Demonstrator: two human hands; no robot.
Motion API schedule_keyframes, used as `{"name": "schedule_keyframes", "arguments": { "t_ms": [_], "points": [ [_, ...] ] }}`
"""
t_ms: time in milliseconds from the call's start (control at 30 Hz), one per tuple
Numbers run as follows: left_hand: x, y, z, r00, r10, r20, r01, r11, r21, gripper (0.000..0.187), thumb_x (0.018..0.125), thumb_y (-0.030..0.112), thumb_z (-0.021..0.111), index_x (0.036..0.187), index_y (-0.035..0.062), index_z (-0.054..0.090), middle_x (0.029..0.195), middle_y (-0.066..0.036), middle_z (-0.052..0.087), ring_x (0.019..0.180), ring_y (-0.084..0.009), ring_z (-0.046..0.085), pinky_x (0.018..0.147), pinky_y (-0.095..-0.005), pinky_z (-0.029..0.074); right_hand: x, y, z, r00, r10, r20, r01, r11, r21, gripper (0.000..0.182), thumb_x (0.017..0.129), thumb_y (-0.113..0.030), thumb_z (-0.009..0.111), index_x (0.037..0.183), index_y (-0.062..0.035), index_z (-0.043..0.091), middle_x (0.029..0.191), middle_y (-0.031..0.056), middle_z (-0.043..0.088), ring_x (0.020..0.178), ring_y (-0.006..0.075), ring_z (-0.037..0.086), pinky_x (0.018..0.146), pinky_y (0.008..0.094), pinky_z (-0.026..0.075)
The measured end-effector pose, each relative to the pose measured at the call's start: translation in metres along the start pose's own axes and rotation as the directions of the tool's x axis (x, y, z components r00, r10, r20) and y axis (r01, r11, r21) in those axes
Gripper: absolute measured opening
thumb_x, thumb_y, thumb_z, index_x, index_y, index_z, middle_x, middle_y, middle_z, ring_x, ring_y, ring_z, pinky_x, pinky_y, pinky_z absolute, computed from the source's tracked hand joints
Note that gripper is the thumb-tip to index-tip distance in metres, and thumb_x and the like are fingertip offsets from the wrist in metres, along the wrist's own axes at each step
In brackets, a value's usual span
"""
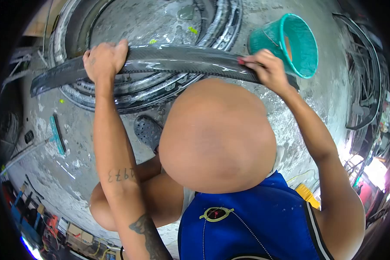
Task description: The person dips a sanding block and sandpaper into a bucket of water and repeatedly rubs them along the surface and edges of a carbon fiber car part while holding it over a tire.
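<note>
Carbon strip, long, curved and glossy, is probably handling light and stiff but slick. Left hand is clamping its upper edge; right hand is pinching the far end, above stacked rims, beside a green bucket.

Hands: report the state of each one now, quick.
Left hand: closed over the top edge of the long carbon-fibre strip.
Right hand: closed on the same strip, further along it.

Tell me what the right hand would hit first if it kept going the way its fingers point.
The right hand points left along the curved carbon strip; it would probably just slide along that strip toward the left hand.
</note>
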State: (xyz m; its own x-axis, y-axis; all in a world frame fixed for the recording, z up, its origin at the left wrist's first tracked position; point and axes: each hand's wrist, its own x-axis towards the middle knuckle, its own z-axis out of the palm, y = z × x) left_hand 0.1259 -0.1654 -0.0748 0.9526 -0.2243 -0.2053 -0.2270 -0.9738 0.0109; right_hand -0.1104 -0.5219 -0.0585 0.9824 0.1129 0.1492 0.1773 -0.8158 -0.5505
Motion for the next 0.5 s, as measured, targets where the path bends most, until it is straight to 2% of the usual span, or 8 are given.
{"name": "schedule_keyframes", "arguments": {
  "t_ms": [33, 100, 233, 333, 433, 500],
  "points": [
    [-0.001, -0.001, 0.000, 1.000, -0.022, 0.010, 0.022, 1.000, 0.004, 0.059, 0.088, 0.053, 0.043, 0.107, 0.0083, 0.077, 0.117, -0.022, 0.070, 0.116, -0.0348, 0.064, 0.110, -0.0421, 0.037, -0.003, 0.000, -0.006, 0.999, 0.050, 0.010, -0.050, 0.999, 0.011, 0.015, 0.083, -0.001, 0.071, 0.096, -0.0068, 0.076, 0.090, 0.0077, 0.074, 0.085, 0.0262, 0.067, 0.083, 0.0353, 0.051],
    [-0.001, 0.002, -0.003, 0.999, -0.037, 0.022, 0.038, 0.998, -0.040, 0.058, 0.085, 0.052, 0.044, 0.105, 0.0082, 0.078, 0.115, -0.021, 0.071, 0.115, -0.0319, 0.063, 0.111, -0.0409, 0.034, 0.011, -0.008, 0.007, 1.000, 0.017, 0.003, -0.017, 1.000, -0.006, 0.015, 0.082, -0.002, 0.072, 0.095, -0.0068, 0.076, 0.089, 0.0084, 0.073, 0.085, 0.0270, 0.066, 0.083, 0.0361, 0.051],
    [0.001, -0.001, 0.004, 0.999, -0.033, -0.025, 0.032, 0.997, -0.067, 0.060, 0.085, 0.053, 0.043, 0.106, 0.0082, 0.078, 0.115, -0.020, 0.071, 0.116, -0.0314, 0.063, 0.112, -0.0400, 0.034, 0.088, -0.047, 0.072, 0.964, -0.261, -0.045, 0.263, 0.963, 0.064, 0.014, 0.081, -0.005, 0.072, 0.095, -0.0064, 0.074, 0.088, 0.0089, 0.068, 0.087, 0.0300, 0.062, 0.081, 0.0389, 0.051],
    [0.001, -0.001, 0.003, 0.999, -0.026, -0.018, 0.025, 0.999, -0.022, 0.061, 0.086, 0.053, 0.043, 0.106, 0.0086, 0.078, 0.116, -0.020, 0.071, 0.116, -0.0311, 0.063, 0.112, -0.0410, 0.034, 0.098, -0.048, 0.072, 0.947, -0.322, -0.017, 0.322, 0.941, 0.108, 0.012, 0.082, -0.005, 0.070, 0.094, -0.0065, 0.073, 0.088, 0.0091, 0.067, 0.086, 0.0309, 0.061, 0.081, 0.0395, 0.051],
    [-0.005, 0.002, -0.003, 1.000, -0.011, -0.028, 0.010, 0.998, -0.057, 0.061, 0.086, 0.054, 0.043, 0.107, 0.0083, 0.078, 0.116, -0.020, 0.071, 0.118, -0.0311, 0.063, 0.112, -0.0421, 0.034, 0.054, -0.026, 0.038, 0.990, -0.138, 0.016, 0.138, 0.990, 0.016, 0.015, 0.081, -0.005, 0.073, 0.096, -0.0079, 0.075, 0.086, 0.0088, 0.067, 0.087, 0.0293, 0.062, 0.080, 0.0388, 0.051],
    [-0.001, -0.002, 0.000, 1.000, -0.022, 0.016, 0.023, 0.999, -0.029, 0.060, 0.085, 0.054, 0.044, 0.105, 0.0083, 0.079, 0.116, -0.020, 0.071, 0.117, -0.0312, 0.063, 0.112, -0.0429, 0.034, 0.044, -0.019, 0.030, 0.990, -0.141, 0.019, 0.140, 0.989, 0.042, 0.018, 0.079, -0.006, 0.076, 0.097, -0.0083, 0.076, 0.084, 0.0087, 0.068, 0.085, 0.0291, 0.063, 0.077, 0.0386, 0.051]
  ]
}}
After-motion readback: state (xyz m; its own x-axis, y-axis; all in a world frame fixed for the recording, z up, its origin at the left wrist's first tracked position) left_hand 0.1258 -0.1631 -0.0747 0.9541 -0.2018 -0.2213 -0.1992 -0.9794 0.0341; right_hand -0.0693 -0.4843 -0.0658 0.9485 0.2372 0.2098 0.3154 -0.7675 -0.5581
